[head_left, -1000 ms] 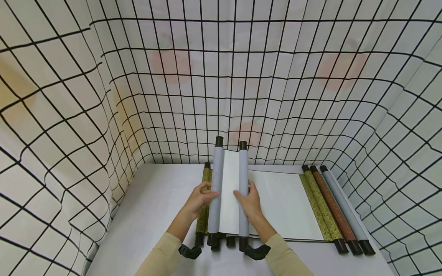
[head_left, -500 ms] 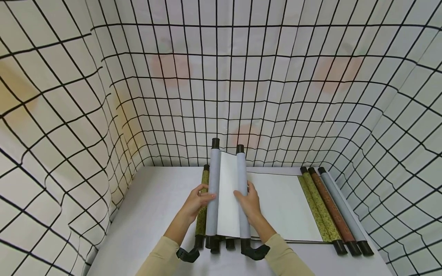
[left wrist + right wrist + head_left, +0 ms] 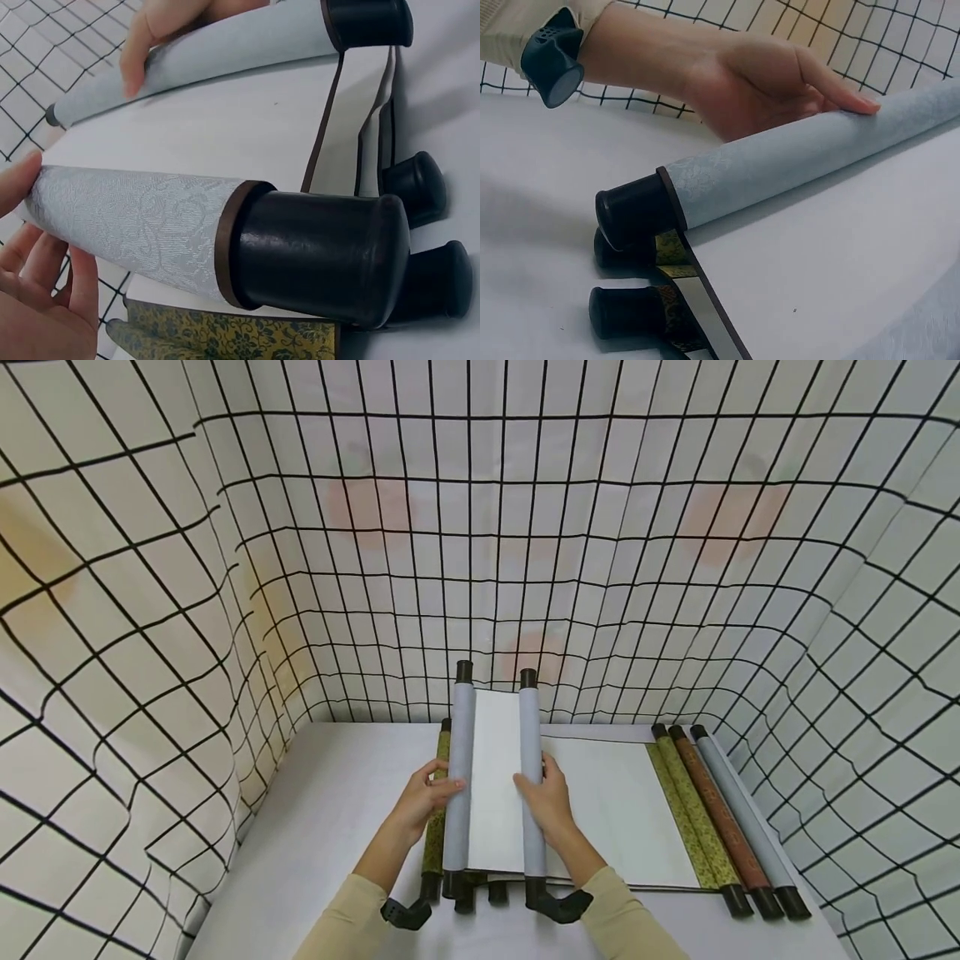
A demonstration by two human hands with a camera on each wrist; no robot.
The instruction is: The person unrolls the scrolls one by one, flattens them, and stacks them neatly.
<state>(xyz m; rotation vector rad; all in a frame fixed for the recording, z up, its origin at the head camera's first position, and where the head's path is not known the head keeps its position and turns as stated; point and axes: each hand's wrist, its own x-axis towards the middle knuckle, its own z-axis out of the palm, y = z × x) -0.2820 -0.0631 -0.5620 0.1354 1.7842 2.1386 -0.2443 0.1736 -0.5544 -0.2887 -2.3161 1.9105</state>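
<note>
A hanging scroll with grey-blue brocade rolls and black end knobs is held partly unrolled, its white paper [image 3: 495, 777] showing between the rolls. My left hand [image 3: 422, 803] grips the left roll [image 3: 135, 217], thumb on top and fingers underneath. Around the right roll [image 3: 530, 735] curls my right hand [image 3: 549, 803], with the thumb on its inner side. Below lies a second scroll, spread open, with white paper [image 3: 615, 810] and yellow-green floral brocade [image 3: 225, 330] at its ends. The right wrist view shows the left roll [image 3: 780, 154] with my left hand [image 3: 757, 82] behind it.
On the right lie a yellow-green roll [image 3: 697, 810], a red-brown rolled scroll [image 3: 723, 818] and a grey-blue rolled scroll [image 3: 750, 818], side by side. More black knobs [image 3: 416, 187] stick out beneath the held scroll. A white table [image 3: 300, 827] has grid-patterned cloth walls [image 3: 585, 560] around it.
The two grey-blue rolls have moved slightly apart, and a wider strip of white paper shows between them. Both hands keep their grip. The left hand has shifted a little left.
</note>
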